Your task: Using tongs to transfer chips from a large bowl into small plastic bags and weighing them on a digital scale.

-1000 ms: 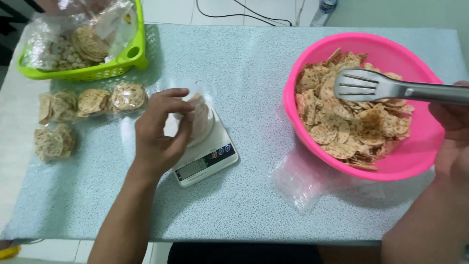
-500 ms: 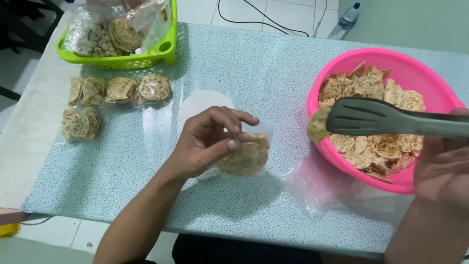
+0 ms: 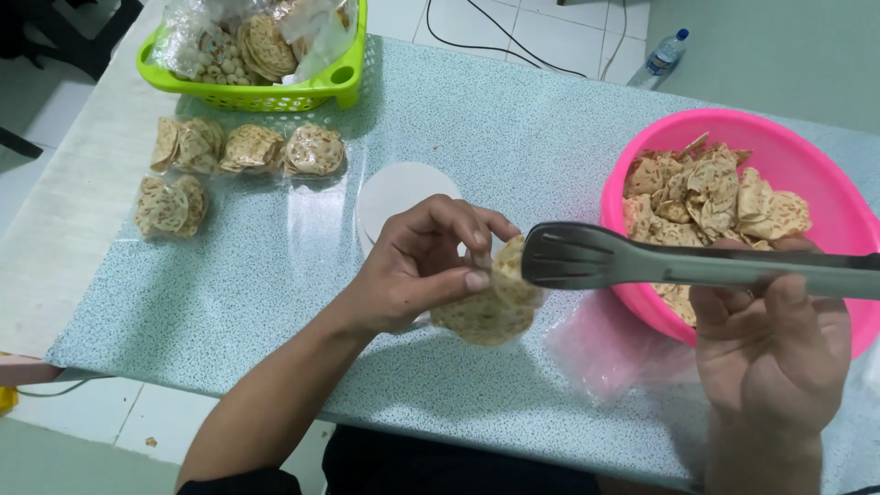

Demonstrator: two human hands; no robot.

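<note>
The left hand (image 3: 417, 266) holds one small clear bag of crackers (image 3: 486, 307) above the near middle of the table (image 3: 275, 302), thumb and fingers pinched together on the bag's top. The right hand (image 3: 770, 339) grips one pair of grey tongs (image 3: 596, 255) by the handles, fingers curled around them; the slotted tong head lies flat, its tip just beside the bag's mouth, and the two blades look pressed together.

One pink bowl (image 3: 825, 165) stands at the right edge of the table, filled with loose round crackers (image 3: 706, 197). One empty clear bag (image 3: 605, 353) lies flat on the table below the bowl, near the front edge. A white round scale plate (image 3: 394, 192) shows behind the left hand, partly hidden by it.

Four filled bags of crackers (image 3: 243, 151) lie near the left edge: three in a row, one in front of them. One green basket (image 3: 275, 87) sits at the far left corner, holding more bagged crackers. One water bottle (image 3: 662, 55) lies on the floor beyond the far edge.
</note>
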